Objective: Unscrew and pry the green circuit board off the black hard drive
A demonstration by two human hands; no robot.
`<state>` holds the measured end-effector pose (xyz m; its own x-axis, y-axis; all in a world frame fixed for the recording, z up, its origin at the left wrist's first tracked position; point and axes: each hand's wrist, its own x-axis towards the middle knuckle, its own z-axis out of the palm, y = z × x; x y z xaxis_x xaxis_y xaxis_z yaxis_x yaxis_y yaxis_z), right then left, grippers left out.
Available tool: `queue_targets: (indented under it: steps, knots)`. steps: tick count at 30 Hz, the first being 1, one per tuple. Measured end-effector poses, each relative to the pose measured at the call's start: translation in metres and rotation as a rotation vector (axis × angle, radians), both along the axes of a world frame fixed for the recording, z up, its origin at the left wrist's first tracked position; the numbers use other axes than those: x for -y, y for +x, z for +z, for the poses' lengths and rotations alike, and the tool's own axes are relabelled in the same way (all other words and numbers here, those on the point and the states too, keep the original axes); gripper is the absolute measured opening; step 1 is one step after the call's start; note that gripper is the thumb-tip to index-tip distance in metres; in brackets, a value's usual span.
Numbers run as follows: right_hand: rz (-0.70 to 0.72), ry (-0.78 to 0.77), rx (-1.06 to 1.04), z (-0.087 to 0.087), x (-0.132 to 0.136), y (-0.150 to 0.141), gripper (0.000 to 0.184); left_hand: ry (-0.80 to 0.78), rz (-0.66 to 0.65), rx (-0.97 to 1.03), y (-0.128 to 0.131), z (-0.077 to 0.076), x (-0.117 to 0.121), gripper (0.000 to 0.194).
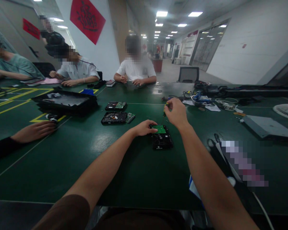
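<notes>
A black hard drive [162,141] lies on the green table with its green circuit board [160,129] facing up. My left hand [146,127] grips the drive by its left side, thumb on the board. In my right hand [177,111] is a yellow and black screwdriver [165,109], held upright with closed fingers. Its thin shaft points down at the far edge of the drive; whether the tip touches a screw is too small to tell. Small bits, perhaps screws, lie just right of the shaft.
Left of my hands lie another hard drive [114,118], a loose circuit board [130,117] and a further drive [116,105]. A black tray [64,100] stands beyond a co-worker's hand [37,130]. Cables [201,99] and a flat grey metal case [268,126] are at right. People sit opposite.
</notes>
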<state>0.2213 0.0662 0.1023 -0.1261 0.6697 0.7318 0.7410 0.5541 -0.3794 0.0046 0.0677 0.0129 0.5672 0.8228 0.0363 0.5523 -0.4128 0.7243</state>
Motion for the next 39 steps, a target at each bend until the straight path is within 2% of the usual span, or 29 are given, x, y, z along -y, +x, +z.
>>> queue_targets:
  steps: [5,11,17,28,34,39]
  knots:
    - [0.023,-0.043,-0.026,-0.0008,-0.0013,0.0015,0.008,0.013,-0.006,0.009,-0.0007,-0.0017,-0.0015,0.069]
    - [0.012,0.003,0.004,-0.0003,-0.0001,0.0005,0.012,0.000,-0.001,0.010,-0.0006,-0.0019,-0.0013,0.068]
    - [0.024,-0.043,-0.037,-0.0014,-0.0028,0.0025,0.009,-0.011,0.030,0.029,0.0007,-0.0001,0.0006,0.064]
    - [0.011,-0.022,-0.037,-0.0019,-0.0038,0.0028,0.012,-0.013,0.006,0.013,0.0001,-0.0001,-0.0001,0.065]
    - [0.067,-0.060,-0.043,-0.0027,-0.0044,0.0030,0.008,-0.008,0.009,0.020,-0.0004,-0.0020,-0.0006,0.067]
    - [0.054,-0.022,-0.026,-0.0041,-0.0046,0.0021,0.018,-0.008,-0.001,0.014,-0.0009,-0.0011,-0.0004,0.067]
